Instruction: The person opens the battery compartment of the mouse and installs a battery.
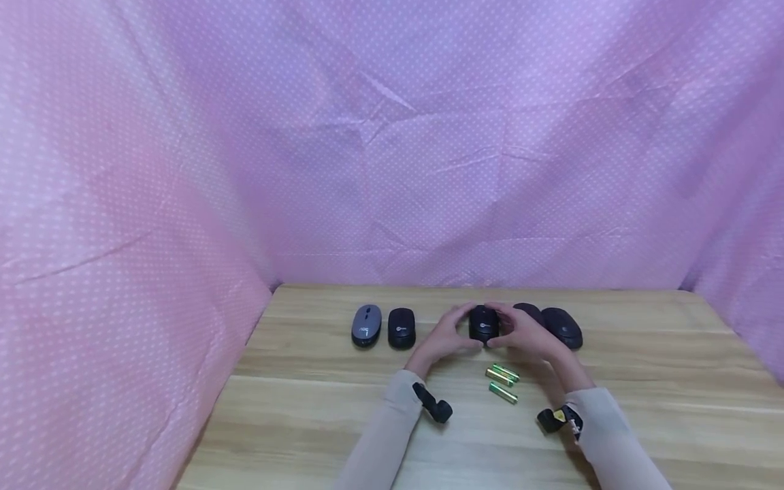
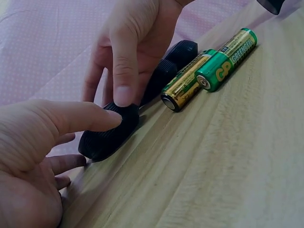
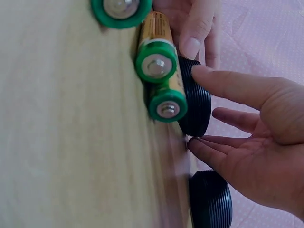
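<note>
A black computer mouse lies on the wooden table between my two hands. My left hand curves round its left side, thumb at the near end, fingers toward the far side. From the right, my right hand bends round the same mouse in a mirrored way. In the left wrist view both thumbs meet the mouse's ribbed near end. The right wrist view shows the right fingertips by the mouse's side. Nearer to me lie three green and gold batteries, two of them side by side.
To the left sit a grey mouse and a black mouse. Two more dark mice are on the right: one in plain sight, another partly behind my right hand. Pink dotted cloth hangs behind the table.
</note>
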Demonstrator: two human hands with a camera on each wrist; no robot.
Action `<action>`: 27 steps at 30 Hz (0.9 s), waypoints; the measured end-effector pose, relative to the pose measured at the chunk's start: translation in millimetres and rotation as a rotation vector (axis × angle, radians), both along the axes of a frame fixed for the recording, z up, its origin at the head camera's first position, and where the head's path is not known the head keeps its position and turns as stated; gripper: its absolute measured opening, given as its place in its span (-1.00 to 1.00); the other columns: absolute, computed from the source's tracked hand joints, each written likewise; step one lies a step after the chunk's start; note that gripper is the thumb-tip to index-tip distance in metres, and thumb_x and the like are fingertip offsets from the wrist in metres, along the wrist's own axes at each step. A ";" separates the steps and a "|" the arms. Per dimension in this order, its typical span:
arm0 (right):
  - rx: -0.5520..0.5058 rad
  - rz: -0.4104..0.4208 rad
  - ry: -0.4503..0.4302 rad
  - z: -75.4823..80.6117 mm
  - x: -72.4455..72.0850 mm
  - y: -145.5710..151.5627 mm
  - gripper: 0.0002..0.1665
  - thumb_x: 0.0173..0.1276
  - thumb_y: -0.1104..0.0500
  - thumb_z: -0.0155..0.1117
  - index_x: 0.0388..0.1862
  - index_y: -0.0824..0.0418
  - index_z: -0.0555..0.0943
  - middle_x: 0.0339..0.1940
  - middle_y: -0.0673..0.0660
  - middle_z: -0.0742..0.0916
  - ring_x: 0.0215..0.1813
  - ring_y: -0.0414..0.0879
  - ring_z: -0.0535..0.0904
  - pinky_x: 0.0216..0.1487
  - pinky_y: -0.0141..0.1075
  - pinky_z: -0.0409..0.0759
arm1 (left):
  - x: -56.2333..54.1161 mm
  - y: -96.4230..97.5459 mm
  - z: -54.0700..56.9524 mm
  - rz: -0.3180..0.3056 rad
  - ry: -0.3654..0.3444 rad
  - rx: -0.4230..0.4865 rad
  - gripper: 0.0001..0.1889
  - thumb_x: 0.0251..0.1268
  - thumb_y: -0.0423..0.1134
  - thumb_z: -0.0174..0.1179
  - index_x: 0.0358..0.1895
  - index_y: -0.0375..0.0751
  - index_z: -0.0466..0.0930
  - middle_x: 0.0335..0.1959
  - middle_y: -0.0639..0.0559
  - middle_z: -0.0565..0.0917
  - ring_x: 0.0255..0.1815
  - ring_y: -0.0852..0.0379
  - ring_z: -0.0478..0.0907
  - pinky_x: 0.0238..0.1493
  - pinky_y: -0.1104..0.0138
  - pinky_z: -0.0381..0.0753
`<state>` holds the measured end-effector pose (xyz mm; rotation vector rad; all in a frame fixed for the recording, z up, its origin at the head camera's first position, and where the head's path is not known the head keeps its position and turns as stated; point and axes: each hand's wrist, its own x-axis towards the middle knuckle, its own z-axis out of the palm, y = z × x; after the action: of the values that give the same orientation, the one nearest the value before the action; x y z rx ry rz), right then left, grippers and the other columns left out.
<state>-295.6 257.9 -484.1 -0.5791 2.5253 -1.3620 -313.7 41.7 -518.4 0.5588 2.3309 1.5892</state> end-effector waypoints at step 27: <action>0.051 -0.022 -0.024 0.1 2.6 -6.4 -0.01 0.14 0.52 0.38 0.54 0.49 0.18 0.52 0.61 0.26 0.51 0.53 0.21 0.48 0.30 0.27 | 2.6 3.8 3.1 0.045 0.028 -0.099 -0.13 0.03 -0.40 0.50 0.49 0.05 0.40 0.62 -0.32 0.12 0.67 -0.27 -0.01 0.59 -0.19 0.13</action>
<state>-293.0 251.6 -484.0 -0.5244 2.5464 -1.3001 -311.1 45.5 -515.2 0.5125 2.4437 1.4845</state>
